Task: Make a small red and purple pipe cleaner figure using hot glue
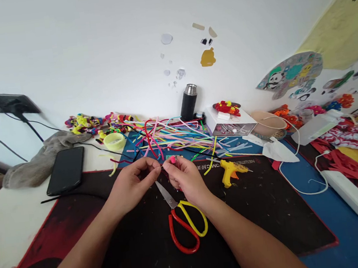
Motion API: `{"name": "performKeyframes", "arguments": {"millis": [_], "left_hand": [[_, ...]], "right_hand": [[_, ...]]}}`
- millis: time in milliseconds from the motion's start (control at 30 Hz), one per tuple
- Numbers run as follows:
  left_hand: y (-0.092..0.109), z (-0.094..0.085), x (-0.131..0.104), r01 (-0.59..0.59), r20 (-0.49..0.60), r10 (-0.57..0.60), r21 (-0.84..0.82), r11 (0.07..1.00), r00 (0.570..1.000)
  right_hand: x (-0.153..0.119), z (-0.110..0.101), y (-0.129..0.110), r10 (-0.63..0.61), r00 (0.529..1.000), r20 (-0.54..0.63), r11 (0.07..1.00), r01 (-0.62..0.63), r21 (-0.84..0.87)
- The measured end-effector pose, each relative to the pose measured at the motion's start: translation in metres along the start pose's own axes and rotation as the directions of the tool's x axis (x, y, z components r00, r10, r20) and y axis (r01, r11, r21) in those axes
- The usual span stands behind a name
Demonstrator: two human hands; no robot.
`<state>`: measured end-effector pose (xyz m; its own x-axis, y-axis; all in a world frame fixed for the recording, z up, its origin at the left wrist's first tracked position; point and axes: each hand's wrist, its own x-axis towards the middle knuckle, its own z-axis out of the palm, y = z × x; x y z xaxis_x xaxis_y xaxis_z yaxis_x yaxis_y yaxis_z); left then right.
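Observation:
Above the black mat, my left hand (pixel 135 185) and my right hand (pixel 186 179) meet fingertip to fingertip. The right fingers are closed on a small bright pink piece (pixel 173 160), mostly covered by the fingers, so its kind is unclear. My left thumb and index finger pinch together beside it; whatever lies between them is too small to make out. Just below the hands lie scissors (pixel 182 219) with one red and one yellow handle, their blades pointing up and left. A heap of colourful pipe cleaners (pixel 166 137) spreads behind the hands.
Right of my hands lies a yellow glue gun (pixel 232 172) on the mat (pixel 271 218). A phone (pixel 66 170) and a light green bowl (pixel 114 141) are at left. Farther back stand a black thermos (pixel 189 102) and a white box (pixel 232 124). A white power strip (pixel 353 194) lies at right.

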<state>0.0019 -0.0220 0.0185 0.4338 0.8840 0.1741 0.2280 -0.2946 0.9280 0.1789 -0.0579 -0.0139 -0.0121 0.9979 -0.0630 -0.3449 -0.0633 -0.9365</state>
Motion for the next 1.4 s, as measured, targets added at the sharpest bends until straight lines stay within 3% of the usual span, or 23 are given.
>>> {"name": "performKeyframes", "arguments": {"millis": [233, 433, 600, 933, 1200, 1400], "left_hand": [[-0.004, -0.001, 0.000, -0.007, -0.036, 0.008, 0.009, 1.000, 0.999], [-0.008, -0.005, 0.001, -0.043, -0.183, 0.065, 0.121, 0.992, 0.981], [-0.010, -0.006, 0.000, -0.079, -0.238, 0.116, 0.162, 0.984, 0.964], [-0.015, -0.006, 0.001, -0.060, -0.225, 0.083, 0.106, 0.993, 0.971], [-0.012, -0.006, 0.000, -0.054, -0.188, 0.073, 0.103, 0.993, 0.979], [-0.012, -0.006, 0.000, -0.053, -0.153, 0.072, 0.126, 0.991, 0.986]], "right_hand": [[0.000, 0.001, 0.000, -0.006, 1.000, -0.009, 1.000, 0.006, -0.009], [-0.002, 0.002, -0.002, 0.019, 1.000, -0.005, 1.000, -0.019, 0.017], [-0.006, 0.004, -0.001, 0.042, 0.997, 0.069, 0.999, -0.040, -0.018], [-0.010, 0.007, 0.005, 0.065, 0.980, 0.186, 0.994, -0.046, -0.101], [-0.011, 0.004, 0.012, 0.012, 0.987, 0.161, 0.965, 0.031, -0.261], [-0.017, 0.012, 0.000, -0.063, 0.990, 0.126, 0.894, 0.112, -0.435]]}}
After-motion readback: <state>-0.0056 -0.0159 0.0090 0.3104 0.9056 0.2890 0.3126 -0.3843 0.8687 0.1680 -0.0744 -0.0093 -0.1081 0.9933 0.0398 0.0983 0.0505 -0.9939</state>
